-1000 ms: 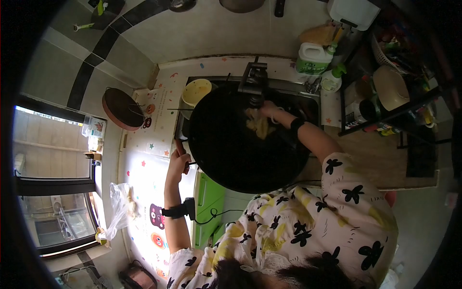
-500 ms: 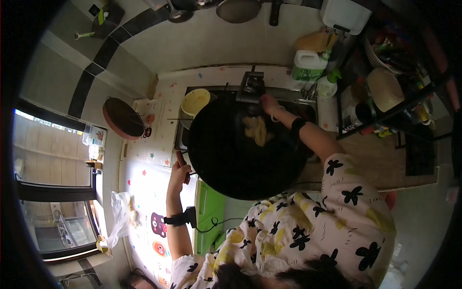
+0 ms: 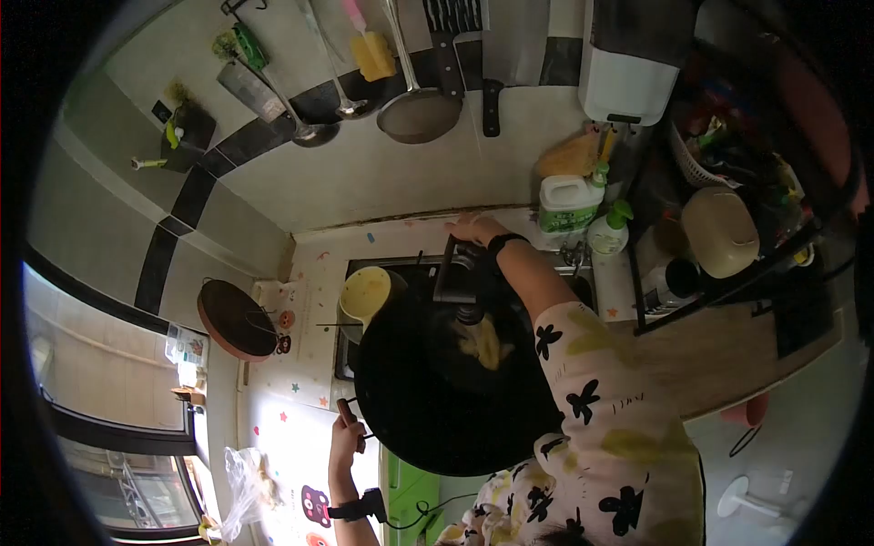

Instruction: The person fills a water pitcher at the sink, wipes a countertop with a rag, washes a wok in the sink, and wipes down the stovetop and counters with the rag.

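Fingers on the left hand [image 3: 344,445] are wrapped snugly around the brown handle [image 3: 346,412] of a huge black wok [image 3: 428,419], which sits under the faucet [image 3: 455,297] and covers a good chunk of the sink [image 3: 583,289]. Can't tell if the wok is resting on anything, its underside is hidden. The right hand [image 3: 473,227] is up at the far end of the faucet, fingers bent over the top, but it's too small and dark in there for me to tell if they're pinching it or just lying on it. Inside the wok there's a little heap of pale yellow pieces [image 3: 484,342], pretty much right below the spout; couldn't say what they are. Both wrists have a black band on, and the right sleeve [image 3: 628,423] is a pale print with black shapes and yellow patches. A yellow bowl [image 3: 368,291] is just beside the wok's left rim, and further left a round pan [image 3: 235,317] stands tilted up. Over on the right, a green-topped pump bottle [image 3: 608,235] is next to a white jug [image 3: 568,198], and a strainer ladle [image 3: 419,116] hangs on the wall behind.
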### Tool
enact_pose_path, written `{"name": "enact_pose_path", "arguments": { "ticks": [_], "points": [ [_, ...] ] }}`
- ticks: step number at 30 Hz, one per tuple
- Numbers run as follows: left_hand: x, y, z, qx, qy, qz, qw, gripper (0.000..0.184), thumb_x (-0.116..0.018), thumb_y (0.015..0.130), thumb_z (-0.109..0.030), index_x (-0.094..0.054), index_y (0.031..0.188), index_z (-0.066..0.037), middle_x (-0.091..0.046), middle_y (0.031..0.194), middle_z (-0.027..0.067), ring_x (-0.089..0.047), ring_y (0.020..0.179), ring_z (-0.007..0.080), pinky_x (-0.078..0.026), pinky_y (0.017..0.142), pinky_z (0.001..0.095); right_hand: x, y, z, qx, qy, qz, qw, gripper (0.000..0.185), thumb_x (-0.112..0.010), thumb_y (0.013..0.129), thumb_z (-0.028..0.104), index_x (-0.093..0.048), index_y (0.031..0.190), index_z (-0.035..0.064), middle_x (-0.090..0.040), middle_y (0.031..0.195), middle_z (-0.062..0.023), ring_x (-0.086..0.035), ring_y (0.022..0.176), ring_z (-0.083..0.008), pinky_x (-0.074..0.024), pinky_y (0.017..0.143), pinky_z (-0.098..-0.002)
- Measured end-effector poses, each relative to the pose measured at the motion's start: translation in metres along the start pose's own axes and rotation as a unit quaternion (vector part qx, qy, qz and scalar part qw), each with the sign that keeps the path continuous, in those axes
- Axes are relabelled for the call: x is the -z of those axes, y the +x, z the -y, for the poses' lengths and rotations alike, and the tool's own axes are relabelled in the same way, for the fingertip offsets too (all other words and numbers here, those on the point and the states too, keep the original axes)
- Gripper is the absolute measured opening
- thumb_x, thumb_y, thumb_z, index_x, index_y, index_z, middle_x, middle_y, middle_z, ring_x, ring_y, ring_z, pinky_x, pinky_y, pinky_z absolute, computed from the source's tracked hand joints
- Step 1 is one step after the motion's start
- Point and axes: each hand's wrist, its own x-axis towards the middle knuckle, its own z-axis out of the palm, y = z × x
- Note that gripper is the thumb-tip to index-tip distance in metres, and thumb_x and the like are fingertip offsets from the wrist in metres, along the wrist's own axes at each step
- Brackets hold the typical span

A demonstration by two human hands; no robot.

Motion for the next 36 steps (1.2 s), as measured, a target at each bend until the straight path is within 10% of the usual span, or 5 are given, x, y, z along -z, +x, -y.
{"name": "enact_pose_path", "arguments": {
  "ticks": [9, 13, 21, 28, 36],
  "points": [
    [-0.004, -0.004, 0.000, -0.004, -0.001, -0.018, 1.000, 0.010, -0.048, 0.068, -0.001, -0.040, 0.073, -0.006, -0.040, 0.051, 0.0019, -0.037, 0.032, 0.0111, -0.030, 0.028, 0.0255, 0.005, -0.013, -0.016, 0.018, -0.009, 0.062, 0.998, 0.064, -0.031, 0.088, 0.052, -0.042, 0.125, 0.0005, -0.042, 0.128, -0.0218, -0.043, 0.115, -0.0355, -0.0273, 0.100, -0.0458],
    [0.000, 0.003, 0.010, 0.005, 0.002, -0.019, 1.000, 0.009, -0.050, 0.069, -0.003, -0.041, 0.072, -0.006, -0.041, 0.050, 0.0014, -0.037, 0.032, 0.0114, -0.030, 0.028, 0.0256, -0.030, -0.090, -0.076, 0.118, 0.045, -0.186, 0.974, 0.058, -0.047, 0.087, 0.036, -0.034, 0.128, -0.0036, -0.033, 0.132, -0.0245, -0.033, 0.121, -0.0393, -0.0305, 0.100, -0.0414],
    [0.003, -0.001, 0.005, -0.004, 0.030, -0.004, 1.000, 0.012, -0.052, 0.079, -0.012, -0.045, 0.079, -0.002, -0.043, 0.051, 0.0003, -0.040, 0.034, 0.0105, -0.031, 0.030, 0.0251, -0.040, -0.213, -0.170, 0.040, -0.204, -0.064, 0.976, 0.062, -0.048, 0.088, 0.029, -0.022, 0.134, -0.0035, -0.022, 0.137, -0.0251, -0.028, 0.125, -0.0402, -0.0293, 0.102, -0.0445],
    [0.000, 0.001, 0.009, -0.046, 0.077, -0.056, 0.994, 0.017, -0.054, 0.077, -0.013, -0.049, 0.087, -0.001, -0.049, 0.054, 0.0027, -0.047, 0.038, 0.0109, -0.038, 0.035, 0.0236, -0.049, -0.194, -0.218, -0.131, 0.145, 0.037, 0.980, 0.058, -0.050, 0.084, 0.036, -0.038, 0.125, -0.0049, -0.043, 0.123, -0.0246, -0.047, 0.109, -0.0380, -0.0394, 0.091, -0.0389],
    [0.004, 0.000, 0.009, -0.050, 0.087, -0.035, 0.994, 0.013, -0.055, 0.076, -0.012, -0.049, 0.083, -0.002, -0.048, 0.055, 0.0022, -0.047, 0.040, 0.0108, -0.038, 0.036, 0.0240, -0.042, -0.207, -0.162, 0.054, -0.024, -0.206, 0.977, 0.052, -0.059, 0.079, 0.027, -0.044, 0.120, -0.0009, -0.042, 0.120, -0.0231, -0.043, 0.109, -0.0392, -0.0390, 0.091, -0.0459]
  ]
}}
